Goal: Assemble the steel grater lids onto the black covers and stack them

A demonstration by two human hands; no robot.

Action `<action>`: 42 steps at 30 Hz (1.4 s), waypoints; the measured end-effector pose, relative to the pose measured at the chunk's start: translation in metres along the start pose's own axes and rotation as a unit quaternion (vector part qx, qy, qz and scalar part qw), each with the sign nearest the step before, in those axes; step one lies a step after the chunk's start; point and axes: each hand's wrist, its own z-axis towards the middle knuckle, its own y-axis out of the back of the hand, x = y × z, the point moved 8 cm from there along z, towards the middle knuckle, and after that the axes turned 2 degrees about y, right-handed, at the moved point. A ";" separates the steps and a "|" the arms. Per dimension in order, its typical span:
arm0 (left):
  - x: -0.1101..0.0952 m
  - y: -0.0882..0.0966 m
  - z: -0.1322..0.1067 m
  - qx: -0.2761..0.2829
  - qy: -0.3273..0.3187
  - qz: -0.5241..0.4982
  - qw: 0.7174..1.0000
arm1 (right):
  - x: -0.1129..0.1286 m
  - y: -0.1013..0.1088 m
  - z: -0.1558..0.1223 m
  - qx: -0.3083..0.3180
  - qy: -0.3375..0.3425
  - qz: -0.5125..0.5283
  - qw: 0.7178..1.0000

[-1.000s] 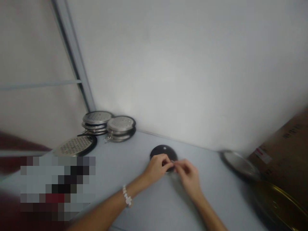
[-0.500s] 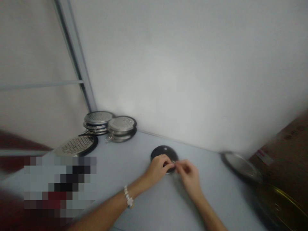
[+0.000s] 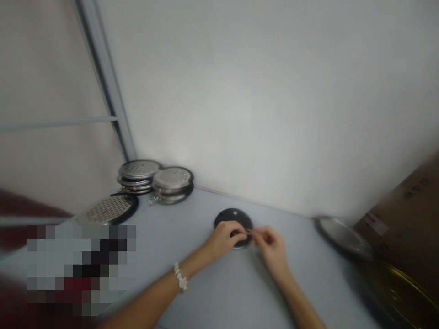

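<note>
A round black disc with small holes lies on the grey table, partly covered by my left hand. The fingers and thumb of that hand are pinched together over the disc's right side. Between both sets of fingertips shows a small shiny metal piece, too blurred to tell its exact kind. My right hand is closed in a pinch at the right end of this piece, just off the disc's edge. What lies under the left fingers is hidden.
Stacked round perforated metal plates with a dangling chain stand at the back left, beside another stack. A larger perforated plate lies nearer. At right are a round metal lid, a yellowish round tray and a cardboard box.
Both hands stay at the disc in nearly the same pinch. The right hand has shifted very slightly right, and a little more of the metal piece shows between the fingertips.
</note>
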 end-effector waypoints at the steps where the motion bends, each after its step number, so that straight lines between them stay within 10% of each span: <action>1: 0.000 0.001 0.000 0.000 -0.001 0.004 1.000 | 0.001 -0.001 0.000 0.005 -0.003 0.001 1.000; 28: -0.002 0.005 -0.002 0.018 0.010 0.082 0.996 | 0.005 -0.015 -0.007 0.044 -0.001 0.016 0.999; 42: -0.009 0.027 0.001 0.056 0.030 -0.043 0.997 | -0.012 -0.048 0.006 0.090 -0.130 0.234 0.959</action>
